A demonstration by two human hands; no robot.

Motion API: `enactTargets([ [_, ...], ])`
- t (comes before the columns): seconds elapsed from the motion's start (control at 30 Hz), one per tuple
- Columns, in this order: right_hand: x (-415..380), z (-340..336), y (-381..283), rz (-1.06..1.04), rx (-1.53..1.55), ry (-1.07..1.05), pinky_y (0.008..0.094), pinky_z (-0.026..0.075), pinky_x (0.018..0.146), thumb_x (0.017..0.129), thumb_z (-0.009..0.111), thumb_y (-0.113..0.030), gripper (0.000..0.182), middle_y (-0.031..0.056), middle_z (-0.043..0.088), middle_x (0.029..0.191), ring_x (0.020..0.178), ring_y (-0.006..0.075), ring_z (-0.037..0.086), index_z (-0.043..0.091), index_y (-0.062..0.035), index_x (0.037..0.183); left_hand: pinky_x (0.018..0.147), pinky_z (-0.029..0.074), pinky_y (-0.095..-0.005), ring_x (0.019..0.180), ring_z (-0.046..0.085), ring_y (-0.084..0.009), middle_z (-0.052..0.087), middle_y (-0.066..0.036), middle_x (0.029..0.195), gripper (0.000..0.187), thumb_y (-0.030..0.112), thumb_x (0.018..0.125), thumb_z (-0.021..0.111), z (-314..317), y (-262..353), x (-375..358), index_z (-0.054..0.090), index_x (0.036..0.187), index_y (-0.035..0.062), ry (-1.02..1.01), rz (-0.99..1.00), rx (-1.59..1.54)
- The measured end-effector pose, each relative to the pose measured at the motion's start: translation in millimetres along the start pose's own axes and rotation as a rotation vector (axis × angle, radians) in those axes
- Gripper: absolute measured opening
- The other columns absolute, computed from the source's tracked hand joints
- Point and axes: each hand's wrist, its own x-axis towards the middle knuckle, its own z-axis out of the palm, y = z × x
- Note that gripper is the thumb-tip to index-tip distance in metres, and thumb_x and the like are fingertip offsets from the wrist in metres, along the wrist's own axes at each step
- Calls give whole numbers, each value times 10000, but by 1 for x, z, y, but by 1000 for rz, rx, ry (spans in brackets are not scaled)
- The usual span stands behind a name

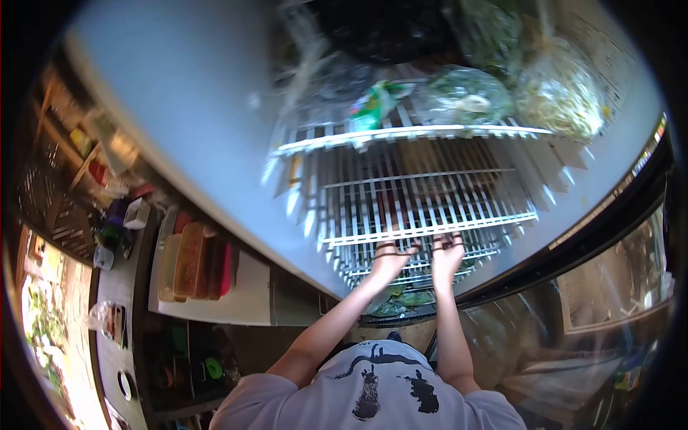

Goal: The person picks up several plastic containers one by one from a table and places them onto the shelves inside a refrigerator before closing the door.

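Both arms reach into a refrigerator with white wire shelves. My left hand (pixel 390 259) is just below the front edge of the middle wire shelf (pixel 430 231), its thumb stretched to the right and its other fingers largely lost in striped shadow. Beside it on the right, my right hand (pixel 447 252) reaches up to the same edge, fingertips dark and blurred beneath the bars. What either hand grips, if anything, I cannot tell. Below the hands, bagged green vegetables (pixel 394 307) lie at the bottom of the refrigerator.
On the upper shelf (pixel 423 132) are a green and white packet (pixel 376 106), a bag of leafy greens (pixel 469 97), a bag of pale sprouts (pixel 562 93) and a black bag (pixel 383 29). The open door (pixel 573 244) stands at right. Plastic containers (pixel 192 261) sit on a left counter.
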Motion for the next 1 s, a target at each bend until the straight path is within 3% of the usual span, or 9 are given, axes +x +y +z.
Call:
enactTargets([
  [0.03,-18,2,-9,-51,46,23,200,434,642,902,625,-14,131,9,619,832,732,59,539,610,16,1028,894,502,-373,978,642,-253,679,-156,1057,465,196,768,783,-15,-4,-17,625,1160,2,-31,225,-85],
  [0.13,-72,2,-16,-109,49,11,207,352,516,925,609,-42,94,-19,589,702,597,29,472,590,3,845,758,534,-303,845,662,-185,704,-112,1005,224,16,798,723,-66,-8,-73,711,1022,19,-122,546,-300],
  [0.33,-188,11,-20,-9,-35,-627,249,371,458,921,580,-64,393,26,537,516,472,71,499,525,-2,537,586,486,-197,638,600,-51,708,-39,788,145,113,848,737,-177,-80,-150,736,963,25,-148,124,-338],
  [0.4,-221,32,-31,44,63,-881,237,391,448,940,551,-75,363,42,566,532,451,89,513,569,5,586,596,491,-199,658,609,-68,702,-49,785,158,115,877,705,-206,-115,-151,710,986,0,5,-117,-513],
  [0.6,-260,143,-76,150,-45,-1238,224,445,608,965,578,-181,291,25,643,690,661,63,586,649,10,757,756,456,-238,864,596,-96,680,-68,925,331,312,961,604,-300,-203,-103,657,1049,-2,679,-96,-517],
  [0.67,-266,197,-71,274,40,-1066,234,449,676,965,591,-233,276,22,659,754,733,61,591,658,1,834,844,450,-288,957,579,-151,652,-130,1034,409,328,984,558,-329,-209,-79,597,1140,-48,853,9,-432],
  [0.77,-255,282,-62,30,70,-920,266,461,742,952,611,-314,317,51,676,850,825,100,612,653,0,966,912,435,-334,1009,574,-229,622,-180,1094,474,350,1005,504,-360,-227,-43,547,1181,-88,934,75,-419],
  [0.9,-248,391,-35,-121,98,-673,311,475,805,934,621,-380,444,114,676,950,922,179,636,604,22,1121,1021,374,-355,1190,516,-306,548,-244,1263,568,387,1019,446,-376,-224,-24,457,1299,-108,767,52,-445],
  [1.0,-228,422,-44,-29,-45,-676,325,472,837,913,627,-440,559,164,667,1016,984,230,636,560,39,1193,1149,200,-359,1427,243,-332,271,-268,1513,680,392,1023,416,-374,-218,0,221,1457,-95,773,61,-557],
])
